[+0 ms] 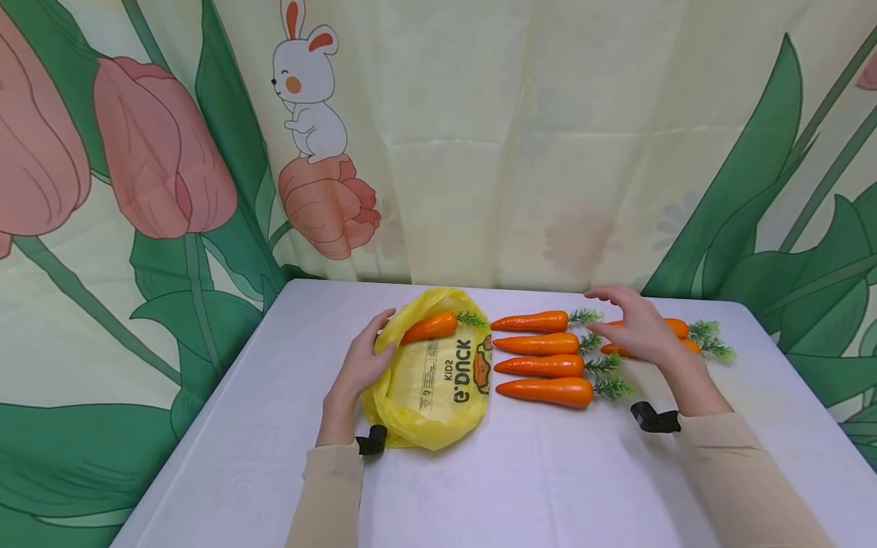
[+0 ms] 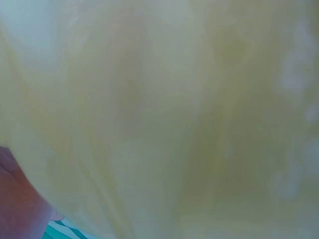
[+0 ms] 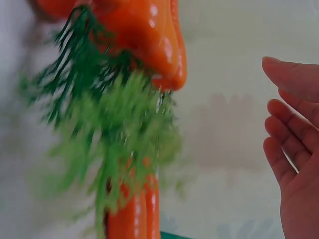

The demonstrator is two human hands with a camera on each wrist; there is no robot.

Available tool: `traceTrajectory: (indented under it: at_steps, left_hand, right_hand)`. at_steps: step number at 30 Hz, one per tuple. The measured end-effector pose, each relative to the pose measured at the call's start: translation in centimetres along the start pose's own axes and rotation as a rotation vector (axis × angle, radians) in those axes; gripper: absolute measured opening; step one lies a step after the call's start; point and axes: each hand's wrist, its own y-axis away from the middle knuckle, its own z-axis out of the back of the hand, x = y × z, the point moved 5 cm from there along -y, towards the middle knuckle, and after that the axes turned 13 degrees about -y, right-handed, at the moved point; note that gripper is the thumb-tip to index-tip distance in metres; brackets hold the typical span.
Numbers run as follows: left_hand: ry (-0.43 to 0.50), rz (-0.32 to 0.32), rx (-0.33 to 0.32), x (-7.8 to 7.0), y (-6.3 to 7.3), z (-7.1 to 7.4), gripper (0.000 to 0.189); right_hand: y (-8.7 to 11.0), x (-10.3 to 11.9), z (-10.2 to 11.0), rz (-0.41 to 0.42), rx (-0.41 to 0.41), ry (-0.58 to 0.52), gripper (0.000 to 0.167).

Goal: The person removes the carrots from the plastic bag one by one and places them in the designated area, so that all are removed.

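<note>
A yellow plastic bag (image 1: 438,426) lies on the table with its mouth spread, its printed side showing a duck and lettering. My left hand (image 1: 363,358) holds the bag's left rim between thumb and fingers; in the left wrist view the blurred bag (image 2: 164,119) hides nearly everything. One orange toy carrot (image 1: 433,327) with a green top lies in the bag's mouth. Right of the bag, several carrots (image 1: 544,390) lie in a column, tips pointing left. My right hand (image 1: 637,327) hovers over the tops, fingers apart and holding nothing, as the right wrist view also shows.
Two more carrots (image 1: 674,327) lie beyond my right hand, partly covered by it. The white table (image 1: 534,472) ends at a curtain (image 1: 466,190) printed with tulips and a rabbit. A black wrist camera (image 1: 654,418) juts from the right sleeve.
</note>
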Motion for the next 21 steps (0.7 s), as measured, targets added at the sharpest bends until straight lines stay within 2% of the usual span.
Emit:
traceTrajectory:
  at_steps: [10, 18, 21]
  left_hand:
    - [-0.002, -0.008, -0.009, 0.1, -0.1, 0.0, 0.060]
    - [0.003, 0.003, 0.001, 0.2, -0.1, 0.0, 0.060]
    - [0.008, 0.001, 0.000, 0.3, -0.1, 0.0, 0.060]
  right_hand:
    - [-2.6, 1.4, -2.6, -0.008, 0.049, -0.018, 0.048]
    - [-4.3, 2.6, -5.0, 0.046, 0.057, -0.054, 0.048]
    - [-4.9, 3.1, -5.9, 0.044, 0.059, -0.053, 0.048]
